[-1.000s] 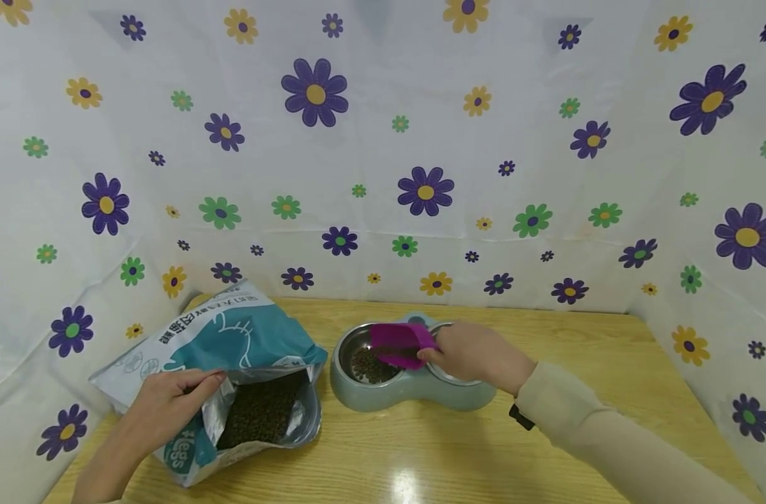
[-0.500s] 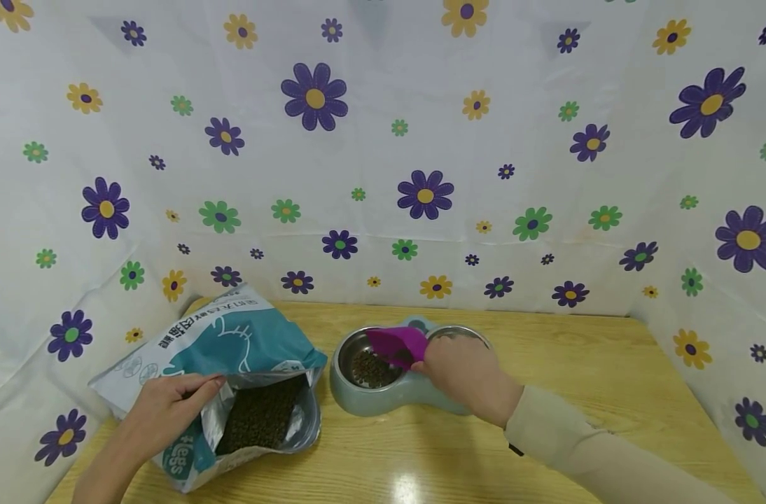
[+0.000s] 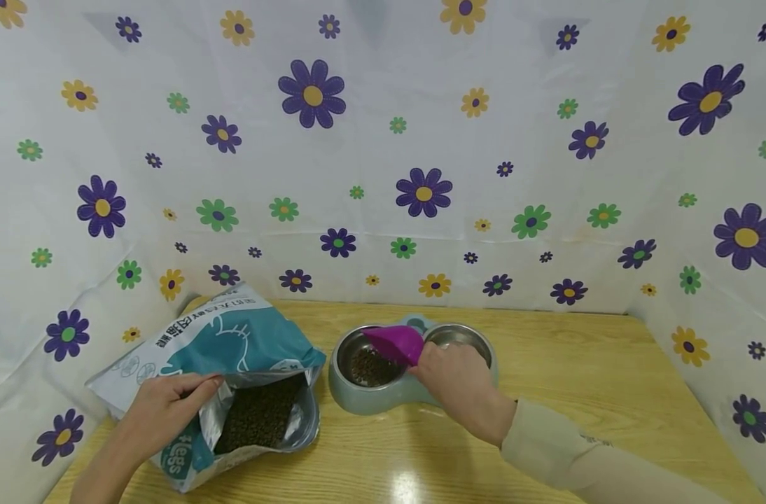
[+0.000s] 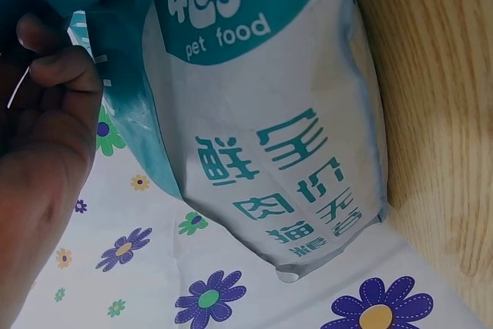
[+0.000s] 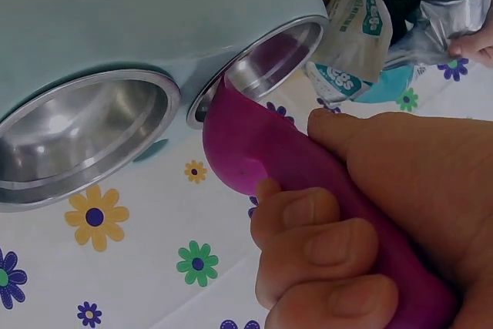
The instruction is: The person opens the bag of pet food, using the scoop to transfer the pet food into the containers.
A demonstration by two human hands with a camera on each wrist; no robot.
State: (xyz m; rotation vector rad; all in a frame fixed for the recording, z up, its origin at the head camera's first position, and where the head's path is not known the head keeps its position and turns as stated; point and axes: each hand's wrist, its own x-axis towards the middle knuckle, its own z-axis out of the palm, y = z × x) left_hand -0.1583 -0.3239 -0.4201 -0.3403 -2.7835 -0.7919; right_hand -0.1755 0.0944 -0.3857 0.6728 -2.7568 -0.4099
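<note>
My right hand [image 3: 461, 383] grips the handle of a magenta scoop [image 5: 246, 136], its fingers curled round it. The scoop is tilted over the left steel bowl [image 3: 339, 360] of a pale blue-green double pet feeder [image 3: 370, 402]. Brown kibble [image 3: 372, 368] lies in that bowl. With thumb and fingers my left hand [image 3: 162, 406] pinches the upper edge of an opened pet food bag [image 3: 232, 343], holding its mouth wide. Dark kibble [image 3: 260, 413] shows inside the bag. The left wrist view has the bag's printed white side, with the left hand at its teal edge.
The right steel bowl [image 5: 85, 136] of the feeder shows bare metal inside. Bag and feeder stand side by side on a wooden table [image 3: 578, 392]. A white cloth with printed flowers [image 3: 358, 140] hangs behind and at both sides of the table.
My right hand has turned and come nearer, tilting the scoop further over the left bowl; its hollow no longer faces the head camera. The left hand and bag stay as they were.
</note>
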